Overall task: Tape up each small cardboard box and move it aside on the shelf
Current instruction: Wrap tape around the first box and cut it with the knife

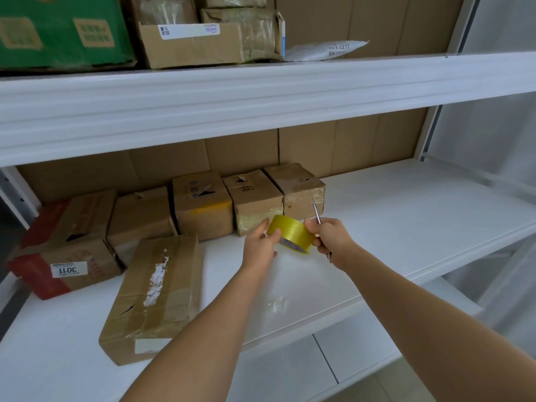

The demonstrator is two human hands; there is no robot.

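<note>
White metal shelving (406,227) fills the frame; small cardboard boxes (203,207) line its cardboard-backed rear, left of centre. At centre, the left hand (259,246) pinches a yellow tape roll (293,235), which the right hand (329,236) grips along with a thin metal tool (316,211).

You've got bright, even, diffuse light with only faint soft shadows under the boxes (203,207). Glare washes out the white shelf (406,216) at right and glints off the tape roll (291,234). Wide-angle bending at the edges, slight overall softness, forearms blurred near the bottom.
</note>
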